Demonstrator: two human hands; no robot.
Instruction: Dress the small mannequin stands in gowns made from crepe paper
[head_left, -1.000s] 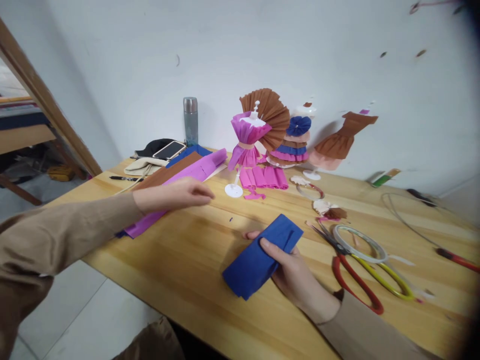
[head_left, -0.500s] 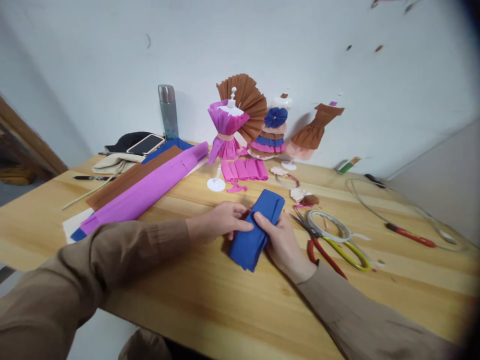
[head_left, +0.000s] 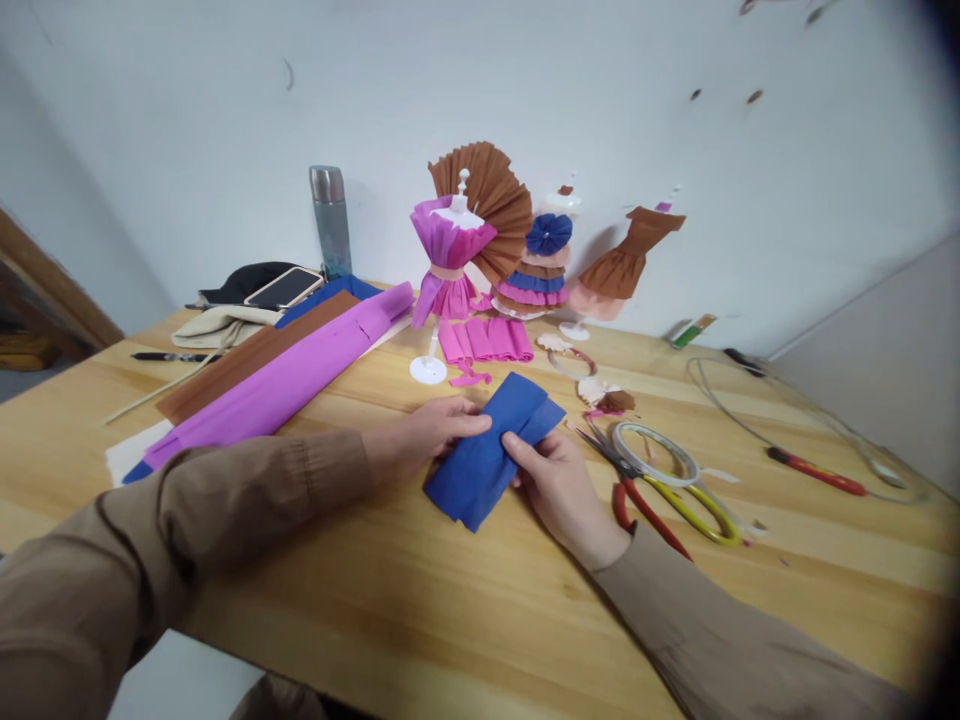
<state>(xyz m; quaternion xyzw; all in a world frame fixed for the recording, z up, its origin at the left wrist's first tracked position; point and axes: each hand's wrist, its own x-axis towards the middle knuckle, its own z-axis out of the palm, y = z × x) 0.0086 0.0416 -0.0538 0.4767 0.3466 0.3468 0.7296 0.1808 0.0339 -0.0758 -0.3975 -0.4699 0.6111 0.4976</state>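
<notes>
A folded piece of blue crepe paper is held above the table between both hands, tilted with its far end to the right. My left hand pinches its left edge, thumb on top and fingers underneath. My right hand grips the right edge, thumb pressed on the upper face. Beyond the paper stands a small white dress form in a purple and pink crepe paper dress with a pleated brown fan behind it. Folded pink crepe paper lies by its base.
Red-and-yellow-handled scissors, a roll of tape and a corded red tool lie right. Two more dressed forms, one in brown, stand against the wall. Left are purple crepe paper, a phone and a flask.
The blue paper's layers have spread apart sideways, so the bundle looks wider. Its near end has shifted left, and my left hand has moved slightly left with it.
</notes>
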